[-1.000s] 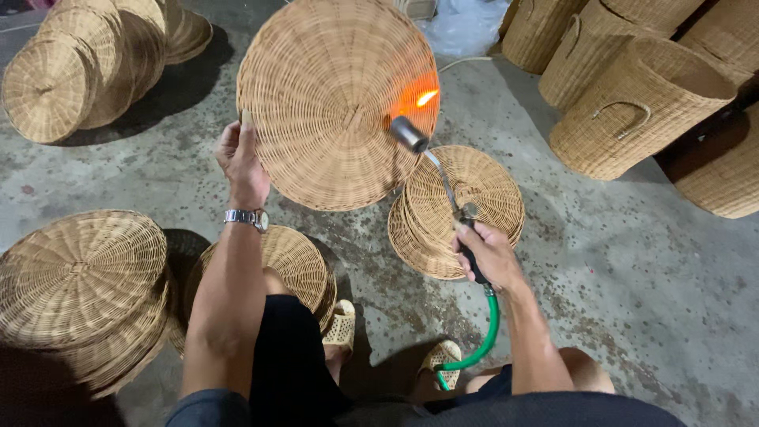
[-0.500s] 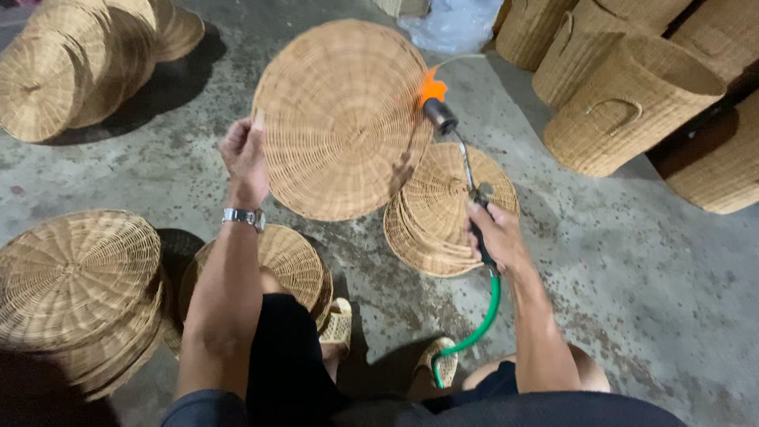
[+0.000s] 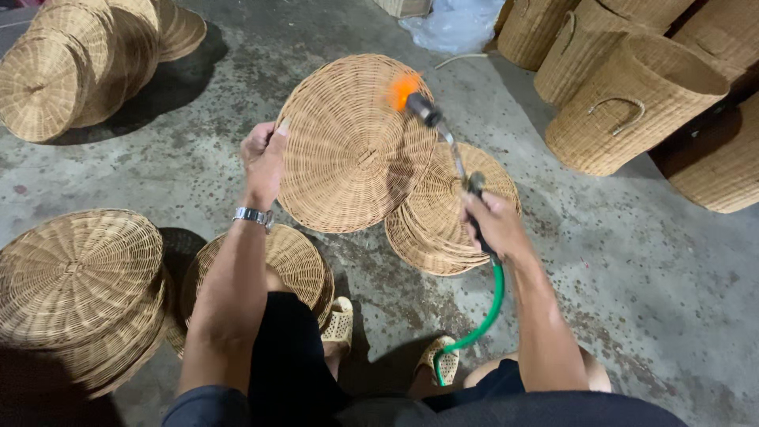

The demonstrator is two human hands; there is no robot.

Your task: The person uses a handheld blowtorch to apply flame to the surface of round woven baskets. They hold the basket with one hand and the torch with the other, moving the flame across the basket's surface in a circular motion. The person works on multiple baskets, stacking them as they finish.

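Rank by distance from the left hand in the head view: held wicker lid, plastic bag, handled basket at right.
From the left hand:
1. Held wicker lid: gripped at its left rim.
2. Plastic bag: top centre, beyond the lid.
3. Handled basket: far right.

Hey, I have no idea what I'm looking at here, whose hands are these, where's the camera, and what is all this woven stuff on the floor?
The camera sits on a person's head and looks down, so the two bare arms are that person's own. There is no machine here. The left hand, with a wristwatch, grips the edge of a round woven lid and holds it tilted up. The right hand holds a gas torch fed by a green hose; its orange flame plays on the lid's upper edge. On the concrete floor lie stacks of similar lids: one under the torch, one by the left knee, more at far left. Tall woven baskets stand at the upper right.
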